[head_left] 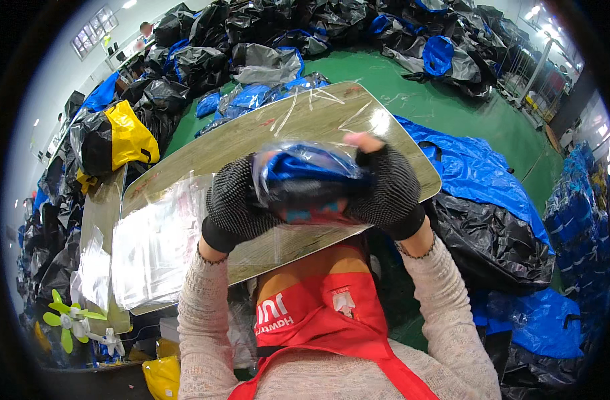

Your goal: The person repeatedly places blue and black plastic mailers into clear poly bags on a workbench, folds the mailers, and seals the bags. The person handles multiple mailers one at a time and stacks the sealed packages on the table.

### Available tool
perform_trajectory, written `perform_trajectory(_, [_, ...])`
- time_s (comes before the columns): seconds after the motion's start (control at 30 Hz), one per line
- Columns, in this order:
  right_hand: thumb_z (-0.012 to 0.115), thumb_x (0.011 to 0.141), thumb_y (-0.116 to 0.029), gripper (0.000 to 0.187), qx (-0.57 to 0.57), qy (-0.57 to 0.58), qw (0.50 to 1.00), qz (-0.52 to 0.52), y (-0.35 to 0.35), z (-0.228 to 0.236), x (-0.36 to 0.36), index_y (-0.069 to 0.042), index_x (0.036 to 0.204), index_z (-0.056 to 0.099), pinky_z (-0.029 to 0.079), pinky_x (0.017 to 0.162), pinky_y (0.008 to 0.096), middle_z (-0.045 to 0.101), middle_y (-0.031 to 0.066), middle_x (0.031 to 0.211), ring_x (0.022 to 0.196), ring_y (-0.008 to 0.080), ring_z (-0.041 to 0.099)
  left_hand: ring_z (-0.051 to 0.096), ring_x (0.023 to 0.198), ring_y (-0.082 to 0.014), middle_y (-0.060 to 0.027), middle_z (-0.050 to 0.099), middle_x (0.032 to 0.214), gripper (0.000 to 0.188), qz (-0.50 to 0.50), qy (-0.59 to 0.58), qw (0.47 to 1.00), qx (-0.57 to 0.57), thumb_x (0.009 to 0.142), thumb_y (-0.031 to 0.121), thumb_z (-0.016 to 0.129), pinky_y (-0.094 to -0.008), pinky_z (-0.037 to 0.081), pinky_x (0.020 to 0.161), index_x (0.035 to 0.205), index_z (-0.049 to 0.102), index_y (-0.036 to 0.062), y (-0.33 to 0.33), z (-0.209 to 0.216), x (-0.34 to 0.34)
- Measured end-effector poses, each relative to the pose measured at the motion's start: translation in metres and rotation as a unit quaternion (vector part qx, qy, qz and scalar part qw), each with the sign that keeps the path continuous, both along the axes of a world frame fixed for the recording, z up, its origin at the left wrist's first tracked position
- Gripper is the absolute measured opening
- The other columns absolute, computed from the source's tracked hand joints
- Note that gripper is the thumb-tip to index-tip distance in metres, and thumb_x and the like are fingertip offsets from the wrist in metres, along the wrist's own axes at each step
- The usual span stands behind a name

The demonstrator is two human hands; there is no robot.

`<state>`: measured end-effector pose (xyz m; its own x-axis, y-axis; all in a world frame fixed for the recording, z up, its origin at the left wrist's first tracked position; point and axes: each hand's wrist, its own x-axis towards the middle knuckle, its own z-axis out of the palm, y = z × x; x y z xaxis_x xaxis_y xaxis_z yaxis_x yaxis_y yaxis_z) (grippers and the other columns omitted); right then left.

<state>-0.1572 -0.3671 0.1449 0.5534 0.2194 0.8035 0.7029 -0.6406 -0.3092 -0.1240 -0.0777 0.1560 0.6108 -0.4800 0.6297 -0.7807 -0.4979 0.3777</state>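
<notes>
Both my hands wear black dotted gloves and hold one bundle between them above the table [385, 127]. The bundle is a folded blue and black item in clear plastic [311, 170], somewhat blurred. My left hand [235, 200] grips its left end, its fingers mostly hidden behind the bundle. My right hand [395, 187] clasps the right end, with a bare thumb showing at the top. A stack of clear plastic bags [161, 243] lies on the table beside my left forearm.
Large black bags [258, 27] are heaped along the back, and a yellow and black bag [128, 133] stands at the left. Blue and black sacks [485, 180] lie right of the table. A small green fan [68, 320] is at lower left.
</notes>
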Motion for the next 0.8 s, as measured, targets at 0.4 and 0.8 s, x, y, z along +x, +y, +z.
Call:
perform_trajectory(0.4, [0.058,0.095,-0.021,0.026,0.487,0.161,0.858,0.033,0.019,-0.042,0.019,0.001,0.108,0.064,0.041,0.091,0.0274,0.064,0.0058,0.106,0.101,0.0127,0.056,0.060,0.105,-0.0217,-0.0140,0.066,0.110,0.060,0.076,0.146,0.898,-0.407,0.099,0.050,0.042,-0.0344,0.042,0.098,0.121,0.060,-0.0029,-0.027,-0.019,-0.003])
perform_trajectory(0.8, [0.058,0.095,-0.016,0.020,0.355,0.009,0.933,0.057,0.016,0.063,-0.026,0.000,0.109,0.059,0.048,0.072,0.0264,0.065,0.0088,0.094,0.080,0.0145,0.061,0.070,0.077,-0.0230,-0.0170,0.070,0.087,0.056,0.124,0.222,0.891,-0.377,0.098,0.052,0.042,-0.0315,0.056,0.072,0.104,0.063,0.0007,0.040,0.070,-0.054])
